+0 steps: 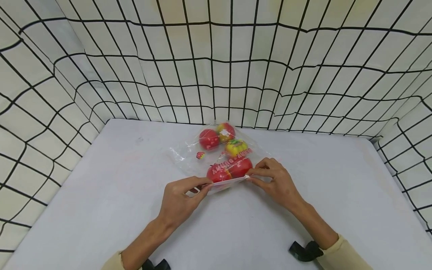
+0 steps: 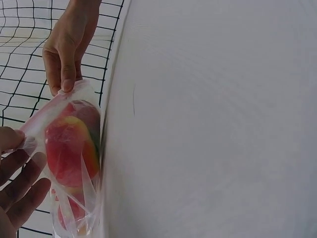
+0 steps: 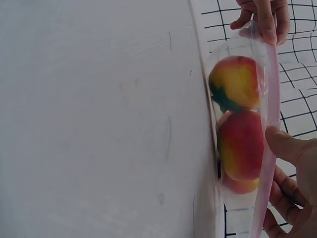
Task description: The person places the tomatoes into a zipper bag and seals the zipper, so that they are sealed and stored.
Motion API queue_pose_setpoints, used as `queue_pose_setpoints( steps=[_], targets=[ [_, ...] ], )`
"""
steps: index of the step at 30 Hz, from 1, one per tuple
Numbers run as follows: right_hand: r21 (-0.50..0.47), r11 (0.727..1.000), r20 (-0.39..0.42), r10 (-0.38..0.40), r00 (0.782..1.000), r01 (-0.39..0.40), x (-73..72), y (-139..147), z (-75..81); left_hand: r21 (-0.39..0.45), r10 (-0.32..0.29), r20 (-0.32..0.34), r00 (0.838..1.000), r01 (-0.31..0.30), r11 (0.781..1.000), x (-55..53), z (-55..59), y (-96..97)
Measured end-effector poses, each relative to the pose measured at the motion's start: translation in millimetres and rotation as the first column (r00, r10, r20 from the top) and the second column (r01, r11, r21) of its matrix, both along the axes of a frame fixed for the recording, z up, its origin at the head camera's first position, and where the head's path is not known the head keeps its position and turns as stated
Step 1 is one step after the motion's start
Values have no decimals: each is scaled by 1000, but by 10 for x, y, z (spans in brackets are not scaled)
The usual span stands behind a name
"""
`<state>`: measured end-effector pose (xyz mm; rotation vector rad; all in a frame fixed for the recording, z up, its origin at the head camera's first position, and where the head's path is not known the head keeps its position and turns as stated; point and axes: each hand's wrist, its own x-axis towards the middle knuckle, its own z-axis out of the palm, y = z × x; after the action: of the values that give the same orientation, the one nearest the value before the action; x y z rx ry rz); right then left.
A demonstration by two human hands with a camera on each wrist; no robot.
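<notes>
On the white table lies a clear plastic zip bag (image 1: 187,153) with red print and a pink-white closure strip (image 1: 229,182) along its near edge. Inside are several round red and red-yellow fruits (image 1: 209,139) and a yellow, pepper-like piece (image 1: 236,147). My left hand (image 1: 180,198) pinches the strip's left end between thumb and fingers. At the strip's right part, my right hand (image 1: 278,183) pinches it beside a small white slider (image 1: 247,176). The right wrist view shows the pink strip (image 3: 267,163) running between both hands, with red-yellow fruit (image 3: 240,144) behind the film.
The white tabletop (image 1: 101,202) stretches around the bag. Black grid netting (image 1: 231,60) over pale walls encloses the back and both sides. Dark wrist-worn pieces (image 1: 305,251) sit at the sleeves near the front edge of the view.
</notes>
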<state>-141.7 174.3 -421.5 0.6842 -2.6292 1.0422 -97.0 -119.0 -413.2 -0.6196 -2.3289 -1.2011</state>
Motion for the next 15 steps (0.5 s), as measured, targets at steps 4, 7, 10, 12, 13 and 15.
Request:
queue_pose_setpoints(
  steps=[4, 7, 10, 12, 13, 15],
  targets=[
    [5, 1000, -1, -5, 1000, 5, -9, -4, 11, -5, 7, -25, 1000, -7, 1000, 3, 5, -4],
    [6, 1000, 5, -14, 1000, 14, -2, 2, 24, -12, 6, -29, 1000, -6, 1000, 1, 8, -1],
    [11, 1000, 14, -20, 1000, 20, -1, 9, 21, -13, 8, -13, 1000, -8, 1000, 3, 6, -3],
    [14, 1000, 18, -22, 1000, 22, -4, 11, 16, -15, 12, 1, 1000, -12, 1000, 8, 3, -7],
    [15, 1000, 17, -22, 1000, 22, -8, 12, 10, -16, 13, 5, 1000, -13, 1000, 11, 2, -8],
    [15, 1000, 17, -23, 1000, 23, -14, 17, 2, -18, 15, 15, 1000, -15, 1000, 16, 1, -11]
  ],
)
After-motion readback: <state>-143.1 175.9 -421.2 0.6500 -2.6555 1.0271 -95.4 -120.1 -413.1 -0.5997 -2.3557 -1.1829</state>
